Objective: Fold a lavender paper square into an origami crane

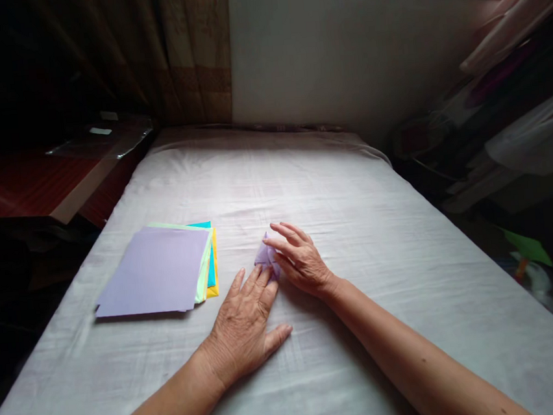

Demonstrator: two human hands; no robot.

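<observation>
Your left hand (246,328) lies flat, fingertips pinning the folded lilac paper (264,253) at mid-bed (355,213). Your right hand (304,260) presses it too, fingers uncurled and grasping nothing. Step judged: flattening 1 crease. The next move calls for firm, even pressure on soft bedding.

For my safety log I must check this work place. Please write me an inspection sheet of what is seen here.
Surface: pale bed sheet, flat, lightly creased.
Things in hand: small folded lilac paper, partly covered by both hands; stack of coloured sheets to its left, lilac on top, not touching it.
Clutter: green scrap low beside the bed, on the right.
Hands: left hand flat, fingertips at the folded lilac paper; right hand arched over it, fingers spread.
Cables: nothing seen.
Surroundings: wooden table on the left; curtain and wall behind; clothes on the right.
</observation>
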